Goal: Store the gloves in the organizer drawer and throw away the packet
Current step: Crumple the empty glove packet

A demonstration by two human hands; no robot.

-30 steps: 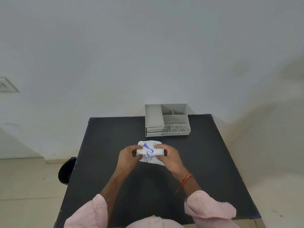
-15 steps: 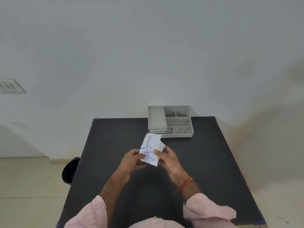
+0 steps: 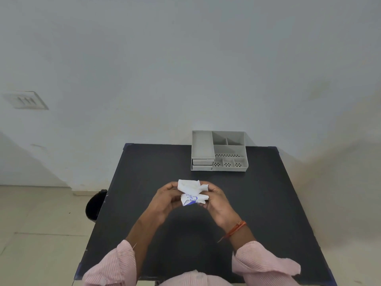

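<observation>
a left hand (image 3: 167,198) and right hand (image 3: 214,200) are gripping a crumpled white packet (image 3: 192,191) above the black table (image 3: 144,172); a grey organizer (image 3: 202,150) is sitting at the table's far edge.

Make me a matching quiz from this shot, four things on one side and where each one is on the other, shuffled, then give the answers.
Things:
1. white packet
2. grey organizer
3. black bin
4. orange thread band

Places:
A. on the floor by the table's left edge
B. at the far edge of the black table
C. around the right wrist
D. held between both hands, left hand and right hand

Pairs: 1-D, 2-B, 3-A, 4-C
</observation>
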